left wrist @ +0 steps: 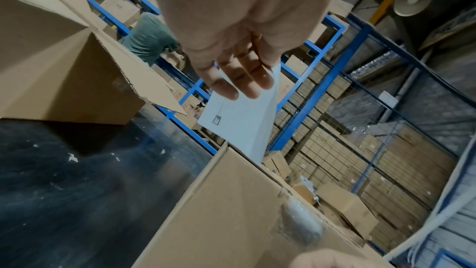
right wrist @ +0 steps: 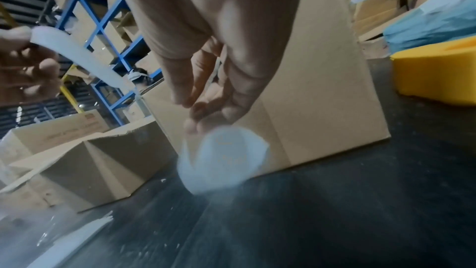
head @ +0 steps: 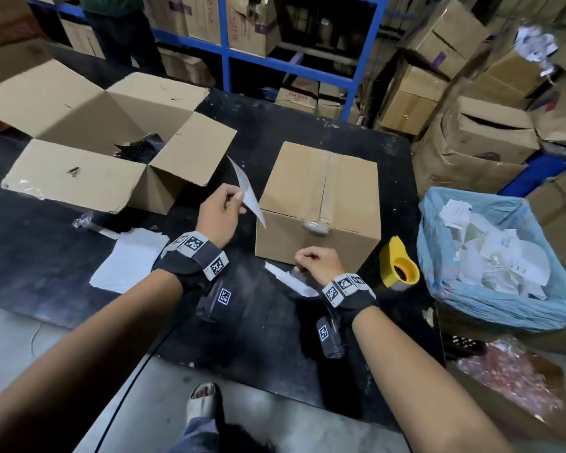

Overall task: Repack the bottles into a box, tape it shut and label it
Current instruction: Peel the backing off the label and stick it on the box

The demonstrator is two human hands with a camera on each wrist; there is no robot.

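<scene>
A closed cardboard box stands mid-table with tape along its top seam. Just left of it, my left hand pinches a white label by one edge, so it hangs beside the box's near left corner. In the left wrist view the label hangs from the fingers above the box. My right hand is at the box's near bottom edge, its curled fingers pinching a white backing sheet. That sheet shows blurred in the right wrist view. No bottles are in view.
An open, nearly empty carton lies at the left. A yellow tape dispenser stands right of the box. A blue-lined bin of paper scraps sits beyond the table's right edge. White sheets lie near the front left.
</scene>
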